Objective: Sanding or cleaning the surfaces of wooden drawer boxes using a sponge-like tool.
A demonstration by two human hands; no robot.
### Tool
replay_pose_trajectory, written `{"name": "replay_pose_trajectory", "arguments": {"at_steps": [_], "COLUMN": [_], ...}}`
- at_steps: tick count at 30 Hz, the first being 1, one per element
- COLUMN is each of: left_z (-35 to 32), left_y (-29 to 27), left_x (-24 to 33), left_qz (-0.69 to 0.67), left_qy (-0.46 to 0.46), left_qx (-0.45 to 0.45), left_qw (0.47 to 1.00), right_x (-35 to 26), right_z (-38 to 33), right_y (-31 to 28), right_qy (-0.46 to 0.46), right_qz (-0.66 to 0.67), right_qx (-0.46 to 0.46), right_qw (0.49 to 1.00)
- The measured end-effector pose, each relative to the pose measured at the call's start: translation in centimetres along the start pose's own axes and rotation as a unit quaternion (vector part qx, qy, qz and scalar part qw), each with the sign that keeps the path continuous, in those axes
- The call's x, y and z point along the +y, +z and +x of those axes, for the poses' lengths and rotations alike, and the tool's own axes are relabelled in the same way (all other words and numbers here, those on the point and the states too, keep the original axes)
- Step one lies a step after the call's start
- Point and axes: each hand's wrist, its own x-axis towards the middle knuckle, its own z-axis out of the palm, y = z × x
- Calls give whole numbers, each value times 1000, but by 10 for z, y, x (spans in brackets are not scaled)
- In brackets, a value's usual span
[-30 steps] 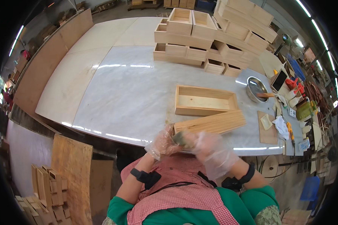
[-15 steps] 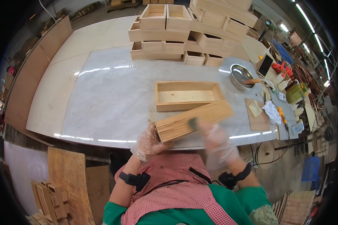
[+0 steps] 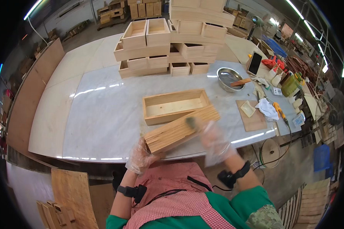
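Observation:
My left hand (image 3: 138,156), in a clear plastic glove, is closed around the near left end of a wooden box (image 3: 172,134), which shows a long, flat, grained side facing up. The box lies slantwise at the table's front edge. My right hand (image 3: 215,142), gloved too and smeared by motion, grips a small dark green pad (image 3: 190,122) against that upper side. Just behind, and partly covered by the box, stands an open-topped rectangular wooden box (image 3: 179,107) with its bare inside showing.
Unfinished wooden boxes (image 3: 149,50) are stacked at the back of the grey-covered table (image 3: 99,114). On the right are a metal bowl (image 3: 226,77) with a wooden-handled tool across its rim, a phone (image 3: 255,63), a white cloth (image 3: 266,109), a board (image 3: 252,120) bearing a small dish, and several bottles.
The view has shifted, so the table sits lower and further left in the picture. My right hand with the pad stays on the box's upper side; my left hand keeps its hold.

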Motion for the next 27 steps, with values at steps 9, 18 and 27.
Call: {"name": "replay_pose_trajectory", "arguments": {"at_steps": [9,18,27], "left_z": [0,-1,1], "left_y": [-3,1,0], "left_x": [8,16,11], "left_qz": [122,52,48], "left_qy": [-50,-47,-60], "left_qx": [-8,0,-8], "left_qw": [991,998,997], "right_x": [72,37,46], "right_z": [9,31,1], "right_y": [-47,-69,-53], "right_qy": [83,14,-33], "right_qz": [-181,-167,-181], "right_qx": [13,-3,29], "right_qw": [980,986,982]}}
